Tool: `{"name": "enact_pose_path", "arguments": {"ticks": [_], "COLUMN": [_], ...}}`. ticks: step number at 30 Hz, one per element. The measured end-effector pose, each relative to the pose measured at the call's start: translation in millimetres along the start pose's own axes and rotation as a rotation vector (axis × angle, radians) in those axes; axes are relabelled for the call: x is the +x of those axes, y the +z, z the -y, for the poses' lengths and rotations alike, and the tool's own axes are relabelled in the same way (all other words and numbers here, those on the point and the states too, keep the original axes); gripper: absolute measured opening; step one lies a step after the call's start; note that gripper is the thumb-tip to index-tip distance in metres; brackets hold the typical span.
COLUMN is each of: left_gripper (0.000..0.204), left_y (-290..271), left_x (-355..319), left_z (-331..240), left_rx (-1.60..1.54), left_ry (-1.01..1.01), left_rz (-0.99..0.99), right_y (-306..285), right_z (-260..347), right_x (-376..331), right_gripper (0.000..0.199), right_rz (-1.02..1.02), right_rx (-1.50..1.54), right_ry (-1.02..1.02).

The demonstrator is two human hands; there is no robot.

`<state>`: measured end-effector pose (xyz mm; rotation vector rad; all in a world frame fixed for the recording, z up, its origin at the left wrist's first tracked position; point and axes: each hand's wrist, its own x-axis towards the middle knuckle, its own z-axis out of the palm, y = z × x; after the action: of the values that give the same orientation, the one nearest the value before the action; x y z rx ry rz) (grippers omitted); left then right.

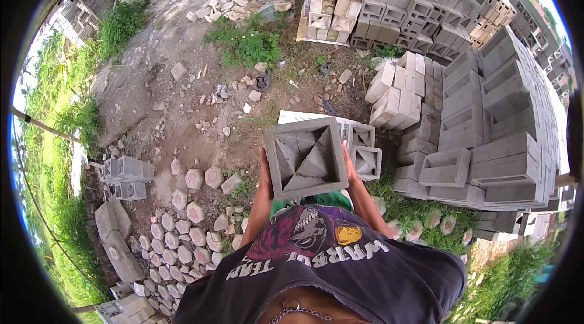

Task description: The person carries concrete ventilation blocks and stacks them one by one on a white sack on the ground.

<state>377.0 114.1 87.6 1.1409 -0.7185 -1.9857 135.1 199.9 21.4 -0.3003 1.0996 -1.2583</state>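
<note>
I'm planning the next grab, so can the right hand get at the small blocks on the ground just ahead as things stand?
Probably not right now: the right hand is clamped on the grey block, as is the left hand. The small blocks lie just beyond, with nothing else between.

Single head-worn fisheye view, looking steeply down past chest; hands near, yard ground far, rim edges bent.
</note>
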Motion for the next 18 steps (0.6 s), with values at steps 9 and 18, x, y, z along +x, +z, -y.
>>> {"name": "enact_pose_path", "arguments": {"ticks": [9,18], "left_gripper": [0.087,0.087], "left_y": [45.7,83.9], "left_x": [114.7,301.2], "left_z": [-51.3,-102.5], "left_rx": [0.116,0.265], "left_ry": [-0.048,-0.309], "left_rz": [0.125,0.472], "right_y": [16.3,24.1], "right_z": [50.4,90.8], "right_x": [61.1,160.0], "right_gripper": [0.092,0.091], "right_rz": [-0.201,-0.487], "right_rx": [0.044,0.176], "right_ry": [-0.039,-0.215]}}
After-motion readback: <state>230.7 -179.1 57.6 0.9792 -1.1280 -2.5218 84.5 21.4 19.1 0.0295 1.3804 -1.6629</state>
